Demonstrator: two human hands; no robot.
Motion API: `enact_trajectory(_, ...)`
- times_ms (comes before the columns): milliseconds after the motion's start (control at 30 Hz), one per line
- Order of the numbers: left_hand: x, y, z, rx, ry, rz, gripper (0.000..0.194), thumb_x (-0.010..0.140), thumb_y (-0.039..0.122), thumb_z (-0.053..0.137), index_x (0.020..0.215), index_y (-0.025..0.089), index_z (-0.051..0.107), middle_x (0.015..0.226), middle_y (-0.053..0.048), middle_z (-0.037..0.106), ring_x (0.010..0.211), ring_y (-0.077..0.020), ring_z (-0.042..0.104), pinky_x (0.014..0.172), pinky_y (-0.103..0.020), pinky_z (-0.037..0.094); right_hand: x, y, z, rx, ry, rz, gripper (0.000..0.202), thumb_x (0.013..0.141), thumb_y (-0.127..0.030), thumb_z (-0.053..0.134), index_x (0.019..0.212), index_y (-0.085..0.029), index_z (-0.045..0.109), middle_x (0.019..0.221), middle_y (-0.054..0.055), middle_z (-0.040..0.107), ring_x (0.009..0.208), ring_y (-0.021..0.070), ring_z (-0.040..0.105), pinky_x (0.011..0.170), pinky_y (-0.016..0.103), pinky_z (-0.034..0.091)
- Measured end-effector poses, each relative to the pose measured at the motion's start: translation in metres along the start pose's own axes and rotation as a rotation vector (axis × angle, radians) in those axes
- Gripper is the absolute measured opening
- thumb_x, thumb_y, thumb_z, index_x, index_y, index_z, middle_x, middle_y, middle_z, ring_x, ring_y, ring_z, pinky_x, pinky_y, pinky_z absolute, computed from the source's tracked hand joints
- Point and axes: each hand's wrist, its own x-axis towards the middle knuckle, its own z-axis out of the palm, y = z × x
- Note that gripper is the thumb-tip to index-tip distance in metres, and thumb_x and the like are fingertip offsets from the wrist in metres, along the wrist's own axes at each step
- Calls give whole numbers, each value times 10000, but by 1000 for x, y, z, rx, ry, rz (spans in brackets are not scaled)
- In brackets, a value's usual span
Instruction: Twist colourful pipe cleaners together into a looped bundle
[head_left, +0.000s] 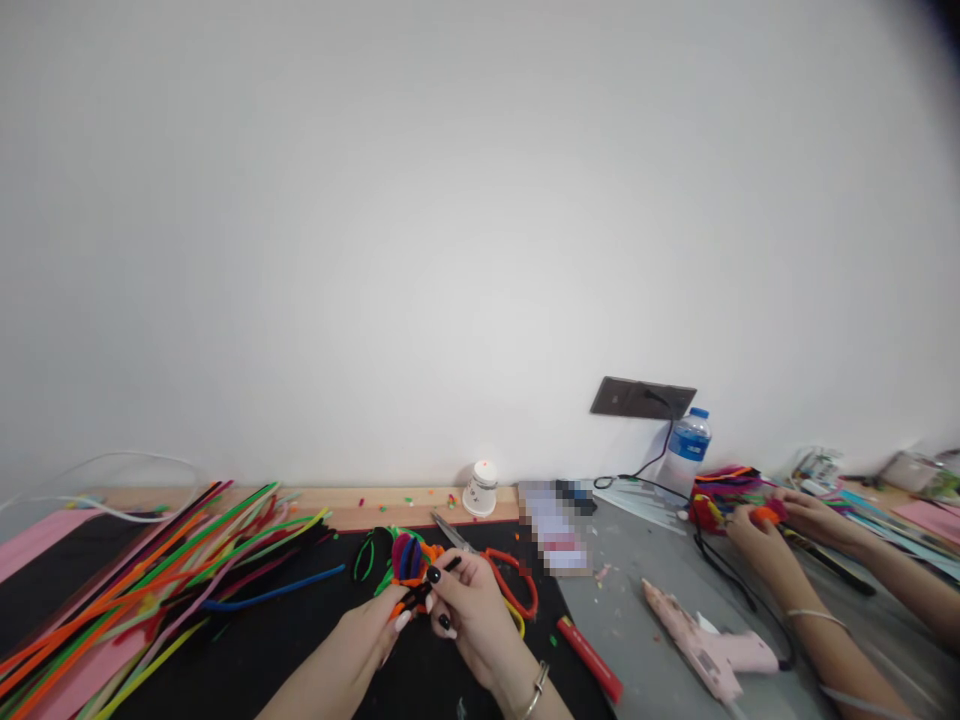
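Pale wall [480,240] is rising behind the tabletop [300,640]; left hand [375,625] and right hand [469,600] are both pinching black and orange pipe cleaners [415,600], their grip closed, while red-handled scissors [510,580] are lying just beyond, a paper cup [481,490] standing farther back.

A mat [262,655] lies on the counter [630,560], with a pile of pipe cleaners [187,575] at its left. A bundle [409,560] is in the hands [472,600] over the mat, scissors [519,590] just right of it. Behind the mat, near the wall [480,250], stands a cup [480,492]. Right of the scissors lies a slim tool [591,658], then a glue gun [709,645]. Behind the gun, a bottle [686,455] stands by the wall, near the socket plate [626,398] on it.
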Motion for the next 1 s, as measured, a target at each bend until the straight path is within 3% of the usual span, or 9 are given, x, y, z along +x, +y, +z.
enact_trajectory(267,4,-18,6,-18,39,-10,430,829,501,280,643,214,541,580,15,516,573,-149,477,576,-217,410,2,6,-4,-4,36,-41,244,660,-303,715,687,-133,542,463,-20,551,317,34,353,321,162,216)
enact_trajectory(700,6,-13,4,-75,74,-30,421,797,519,324,626,204,545,591,6,523,568,-152,459,538,-218,385,1,2,-1,-87,-30,-14,258,621,-268,737,773,-109,602,540,-1,582,352,47,419,329,159,310)
enact_trajectory(1000,5,-21,7,-111,118,-65,449,806,571,288,585,215,451,505,48,399,492,-129,382,486,-211,334,3,12,-6,-321,63,-35,223,606,-299,730,659,-124,603,448,-30,533,337,58,400,345,172,307)
